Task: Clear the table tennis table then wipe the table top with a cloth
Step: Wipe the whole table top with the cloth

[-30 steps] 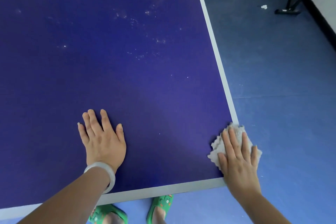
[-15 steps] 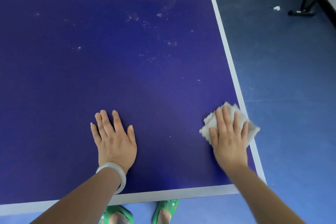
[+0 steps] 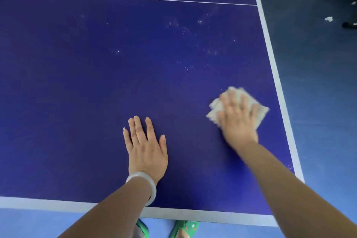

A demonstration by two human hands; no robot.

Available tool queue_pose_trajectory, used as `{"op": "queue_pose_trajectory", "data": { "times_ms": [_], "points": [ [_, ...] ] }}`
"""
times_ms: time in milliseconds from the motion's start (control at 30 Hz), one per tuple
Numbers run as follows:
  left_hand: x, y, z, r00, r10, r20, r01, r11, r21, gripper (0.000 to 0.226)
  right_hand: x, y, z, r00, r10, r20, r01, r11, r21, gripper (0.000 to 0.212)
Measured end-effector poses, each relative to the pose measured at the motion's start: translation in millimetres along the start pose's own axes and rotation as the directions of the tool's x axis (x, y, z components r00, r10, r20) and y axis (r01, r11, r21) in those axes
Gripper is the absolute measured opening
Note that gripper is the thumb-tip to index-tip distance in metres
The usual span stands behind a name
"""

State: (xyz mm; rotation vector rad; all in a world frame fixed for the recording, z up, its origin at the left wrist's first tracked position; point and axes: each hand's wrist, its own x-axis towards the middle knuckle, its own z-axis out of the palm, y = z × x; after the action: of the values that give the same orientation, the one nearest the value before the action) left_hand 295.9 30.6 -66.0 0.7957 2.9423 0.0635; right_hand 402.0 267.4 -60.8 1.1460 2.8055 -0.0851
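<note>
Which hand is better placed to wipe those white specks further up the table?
The right hand: it presses the cloth flat, with the specks just ahead of it. The left hand rests bare on the table.

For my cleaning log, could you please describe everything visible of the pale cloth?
The pale off-white fabric cloth looks soft and rumpled, bunched into a rough square pad. It lies flat on the dark blue table tennis table top, just inside the white right side line. The right hand presses on it with straight, spread fingers, covering its middle; its corners stick out around the hand. Blur hides its finer texture.
</note>
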Motion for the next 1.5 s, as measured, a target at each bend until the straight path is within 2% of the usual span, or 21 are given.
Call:
{"op": "queue_pose_trajectory", "data": {
  "times_ms": [33,67,100,133,200,267,400,467,533,600,667,733,833,900,1033,1100,1167,1233,1300,1367,1500],
  "points": [
    [-0.1,-0.1,0.5,1.000,0.002,-0.004,-0.002,1.000,-0.005,0.071,8.1,15.6,-4.2,0.990,0.139,0.031,-0.141,0.987,0.079,0.056],
    [-0.1,-0.2,0.8,1.000,0.003,-0.008,-0.004,1.000,-0.010,0.071,6.9,21.8,-7.1,0.975,0.215,0.051,-0.220,0.966,0.135,0.056],
    [-0.1,0.0,0.9,1.000,0.003,-0.010,-0.004,1.000,-0.014,0.070,-1.6,17.3,-6.8,0.974,0.224,0.032,-0.226,0.965,0.129,0.056],
    [-0.3,-0.1,0.6,1.000,0.003,-0.013,-0.003,1.000,-0.016,0.070,-15.2,3.5,-3.5,0.985,0.171,-0.016,-0.168,0.981,0.094,0.056],
    [-0.4,-0.4,0.0,1.000,0.008,-0.019,-0.008,1.000,-0.014,0.069,-46.6,-37.0,3.2,0.996,-0.074,-0.058,0.075,0.997,0.023,0.058],
    [0.2,0.1,0.1,1.000,0.014,-0.024,-0.015,1.000,-0.011,0.068,-51.6,-72.2,7.2,0.958,-0.286,-0.031,0.286,0.958,-0.003,0.059],
    [0.3,-0.6,0.4,1.000,0.014,-0.023,-0.014,1.000,-0.001,0.068,20.9,-87.4,-1.5,0.903,-0.429,0.015,0.429,0.903,0.010,0.058],
    [0.1,-0.4,-0.3,1.000,0.011,-0.017,-0.011,1.000,0.003,0.069,59.8,-60.3,-5.0,0.949,-0.312,0.036,0.313,0.949,-0.029,0.059],
    [-0.3,-0.6,-0.9,1.000,0.013,-0.016,-0.013,1.000,0.002,0.069,75.5,-11.7,-9.3,0.999,0.037,0.005,-0.037,0.999,-0.004,0.059],
    [0.2,-0.1,-0.9,1.000,0.015,-0.020,-0.015,1.000,-0.003,0.068,66.4,27.1,-14.5,0.916,0.400,0.025,-0.399,0.904,0.155,0.056],
    [0.1,0.7,-1.6,1.000,0.009,-0.011,-0.009,1.000,-0.006,0.069,51.2,20.8,-16.6,0.869,0.489,0.073,-0.492,0.844,0.212,0.058],
    [-0.1,0.6,-2.6,1.000,0.010,-0.010,-0.010,1.000,-0.008,0.069,47.2,-20.2,-10.7,0.924,0.381,0.016,-0.379,0.913,0.147,0.058],
    [1.9,0.5,-2.1,1.000,0.013,-0.015,-0.013,1.000,-0.005,0.069,66.3,-100.9,-7.5,1.000,0.013,0.012,-0.014,0.992,0.126,0.058],
    [1.7,0.2,-1.1,1.000,0.009,-0.020,-0.009,1.000,-0.002,0.068,83.2,-140.0,-10.1,0.984,-0.174,0.027,0.170,0.978,0.124,0.056],
    [1.2,0.3,0.4,1.000,0.009,-0.029,-0.008,1.000,0.006,0.068,125.7,-145.0,-18.9,0.935,-0.345,0.087,0.338,0.937,0.089,0.055],
    [0.7,-0.4,1.4,1.000,0.011,-0.027,-0.011,1.000,0.001,0.069,141.7,-103.5,-18.4,0.959,-0.263,0.100,0.259,0.964,0.053,0.056],
    [0.7,-0.8,1.4,1.000,0.004,-0.020,-0.004,1.000,-0.008,0.069,141.5,-34.0,-15.4,0.997,-0.001,0.071,-0.001,1.000,0.025,0.058],
    [0.9,0.2,0.3,1.000,0.002,-0.014,-0.002,1.000,-0.005,0.069,122.1,43.6,-16.0,0.945,0.326,0.036,-0.328,0.942,0.069,0.058],
    [0.8,1.0,-0.7,1.000,0.009,-0.007,-0.009,1.000,0.001,0.070,95.8,88.5,-21.2,0.847,0.523,0.094,-0.531,0.836,0.138,0.059],
    [-0.3,-0.1,-2.0,1.000,0.010,-0.001,-0.010,1.000,-0.002,0.071,77.0,88.0,-21.6,0.828,0.541,0.144,-0.560,0.811,0.172,0.057],
    [-1.4,0.3,-3.4,1.000,0.004,0.005,-0.004,1.000,-0.003,0.072,64.0,37.5,-10.3,0.910,0.394,0.131,-0.404,0.913,0.061,0.057]
  ]
}}
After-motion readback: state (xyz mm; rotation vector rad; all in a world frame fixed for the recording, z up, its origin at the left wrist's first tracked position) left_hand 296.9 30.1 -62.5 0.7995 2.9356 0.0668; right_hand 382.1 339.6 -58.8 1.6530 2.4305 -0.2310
